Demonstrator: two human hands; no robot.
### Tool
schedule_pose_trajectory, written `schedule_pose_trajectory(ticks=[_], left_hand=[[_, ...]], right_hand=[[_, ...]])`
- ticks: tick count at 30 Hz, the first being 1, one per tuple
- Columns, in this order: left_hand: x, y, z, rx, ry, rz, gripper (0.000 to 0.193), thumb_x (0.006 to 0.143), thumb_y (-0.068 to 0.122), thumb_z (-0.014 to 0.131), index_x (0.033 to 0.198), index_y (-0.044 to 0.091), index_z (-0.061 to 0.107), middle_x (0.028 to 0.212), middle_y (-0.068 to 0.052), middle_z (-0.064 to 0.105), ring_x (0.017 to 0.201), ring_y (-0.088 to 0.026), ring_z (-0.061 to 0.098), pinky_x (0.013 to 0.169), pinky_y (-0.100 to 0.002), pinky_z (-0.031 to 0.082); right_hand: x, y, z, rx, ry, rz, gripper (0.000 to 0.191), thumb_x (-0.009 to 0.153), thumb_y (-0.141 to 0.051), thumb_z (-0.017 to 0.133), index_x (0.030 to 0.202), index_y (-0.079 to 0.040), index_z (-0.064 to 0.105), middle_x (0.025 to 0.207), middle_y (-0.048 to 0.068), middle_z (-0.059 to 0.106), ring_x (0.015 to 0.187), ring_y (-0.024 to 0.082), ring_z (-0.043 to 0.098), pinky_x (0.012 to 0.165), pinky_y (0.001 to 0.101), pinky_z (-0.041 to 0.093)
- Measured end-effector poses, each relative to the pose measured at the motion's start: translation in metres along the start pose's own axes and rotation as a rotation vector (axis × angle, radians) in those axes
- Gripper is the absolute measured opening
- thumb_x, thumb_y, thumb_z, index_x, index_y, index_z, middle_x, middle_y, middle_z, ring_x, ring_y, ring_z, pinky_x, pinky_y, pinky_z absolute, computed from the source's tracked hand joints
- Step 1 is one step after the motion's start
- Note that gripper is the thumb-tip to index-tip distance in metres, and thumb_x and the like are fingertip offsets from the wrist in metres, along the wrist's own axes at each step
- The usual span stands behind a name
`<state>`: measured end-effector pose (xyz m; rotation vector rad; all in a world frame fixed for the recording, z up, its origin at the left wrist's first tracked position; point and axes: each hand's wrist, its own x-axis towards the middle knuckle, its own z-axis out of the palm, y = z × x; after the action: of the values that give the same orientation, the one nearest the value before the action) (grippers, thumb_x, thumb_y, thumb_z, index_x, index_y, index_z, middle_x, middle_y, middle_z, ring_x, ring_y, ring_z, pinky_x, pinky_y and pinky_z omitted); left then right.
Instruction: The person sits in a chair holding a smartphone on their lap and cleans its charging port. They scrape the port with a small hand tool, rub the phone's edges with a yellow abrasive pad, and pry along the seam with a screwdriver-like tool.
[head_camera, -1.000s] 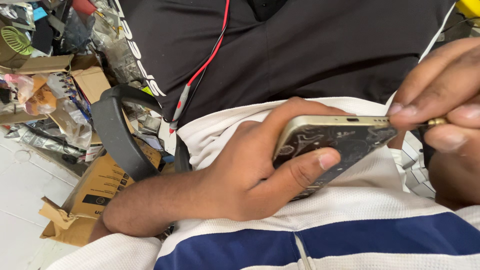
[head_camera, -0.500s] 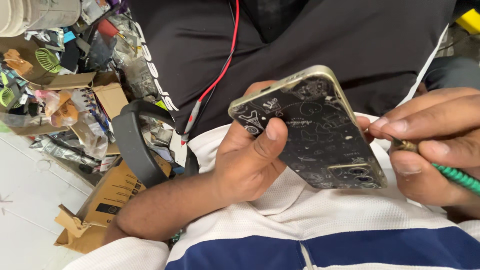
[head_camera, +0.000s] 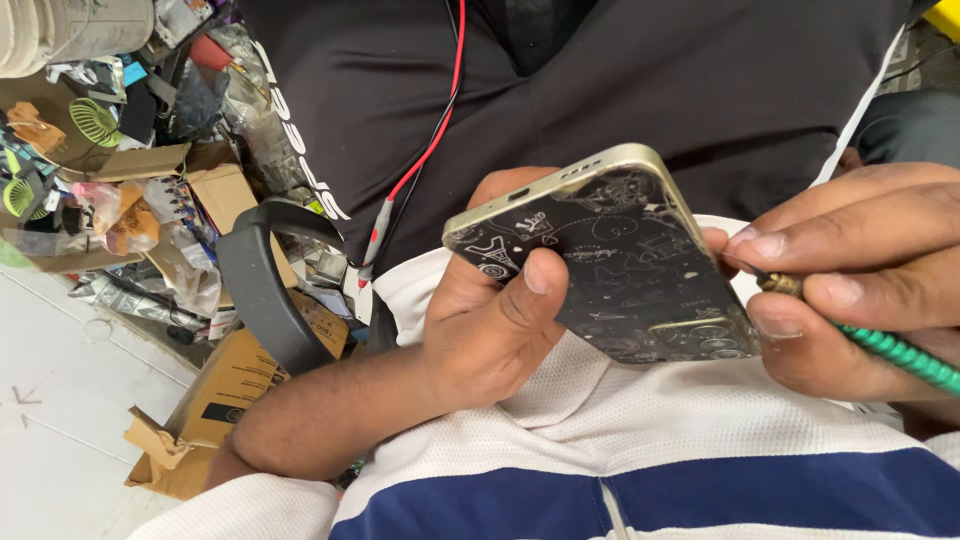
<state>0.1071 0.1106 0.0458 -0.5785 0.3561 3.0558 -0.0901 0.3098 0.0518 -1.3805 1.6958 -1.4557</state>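
While the clutter of cardboard scraps (head_camera: 205, 400) and plastic wrappers (head_camera: 150, 240) sits heaped at the far left on the pale floor (head_camera: 60, 430), with a black curved band (head_camera: 255, 290) standing just beside it and a red wire (head_camera: 430, 150) hanging down the dark shirt above, the work itself is held over the person's lap. The left hand (head_camera: 490, 330) comes in from the lower left and is closed round the near end of a phone (head_camera: 610, 260), its thumb pressed flat on the dark, doodle-patterned back and its fingers curled behind, out of sight. The phone is face-down to the lap, tilted, its pale gold rim showing along the upper edge; its long axis runs from upper left, by the left hand, down to the lower right. That lower right corner is the end that matters, for it lies right against the right hand (head_camera: 850, 290), which is the nearer hand to it. The right hand's thumb and fingers are pinched together on a slim tool (head_camera: 880, 345) with a green ribbed shaft and a brassy tip, and the tip points leftward at the phone's right edge, touching it or very nearly so; I cannot tell which.
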Motion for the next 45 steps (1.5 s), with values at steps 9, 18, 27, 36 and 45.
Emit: schedule_pose_trajectory(ticks=[9,18,27,36,45], left_hand=[[-0.004,-0.006,-0.001,-0.026,0.005,0.038,0.03,0.121,0.019,0.056,0.144,0.006,0.041,0.136,-0.006,0.058,0.129,-0.013,0.054,0.115,-0.032,0.041],[-0.004,-0.008,-0.003,0.074,0.003,0.06,0.032,0.122,0.021,0.056,0.146,0.006,0.041,0.132,-0.006,0.059,0.125,-0.011,0.054,0.112,-0.03,0.043],[-0.002,-0.012,-0.004,0.074,-0.004,0.069,0.033,0.122,0.022,0.056,0.146,0.007,0.041,0.132,-0.006,0.059,0.125,-0.011,0.054,0.112,-0.03,0.044],[-0.001,-0.011,-0.005,0.099,-0.002,0.071,0.033,0.121,0.023,0.056,0.145,0.006,0.041,0.13,-0.007,0.06,0.124,-0.011,0.055,0.111,-0.03,0.044],[0.0,-0.009,-0.003,0.152,0.004,0.084,0.035,0.121,0.026,0.056,0.146,0.006,0.041,0.13,-0.008,0.06,0.123,-0.011,0.056,0.11,-0.031,0.046]], right_hand=[[-0.001,0.0,-0.004,-0.014,-0.03,-0.022,0.053,0.086,-0.002,0.074,0.134,-0.014,0.055,0.112,0.011,0.064,0.098,0.025,0.074,0.087,0.0404,0.064],[-0.004,0.003,0.001,-0.028,-0.01,-0.049,0.056,0.087,0.001,0.073,0.136,-0.015,0.053,0.113,0.012,0.062,0.1,0.023,0.073,0.087,0.0412,0.064],[-0.006,-0.002,0.004,-0.071,0.01,0.032,0.05,0.087,0.003,0.073,0.131,-0.011,0.053,0.112,0.013,0.062,0.099,0.024,0.073,0.089,0.0417,0.064],[-0.009,0.002,0.004,-0.065,0.021,0.003,0.05,0.087,0.004,0.072,0.13,-0.011,0.053,0.11,0.013,0.062,0.097,0.024,0.074,0.087,0.0405,0.064],[-0.014,0.003,0.008,-0.06,0.069,0.036,0.05,0.088,0.005,0.071,0.132,-0.011,0.054,0.111,0.013,0.064,0.099,0.023,0.074,0.086,0.0391,0.065]])
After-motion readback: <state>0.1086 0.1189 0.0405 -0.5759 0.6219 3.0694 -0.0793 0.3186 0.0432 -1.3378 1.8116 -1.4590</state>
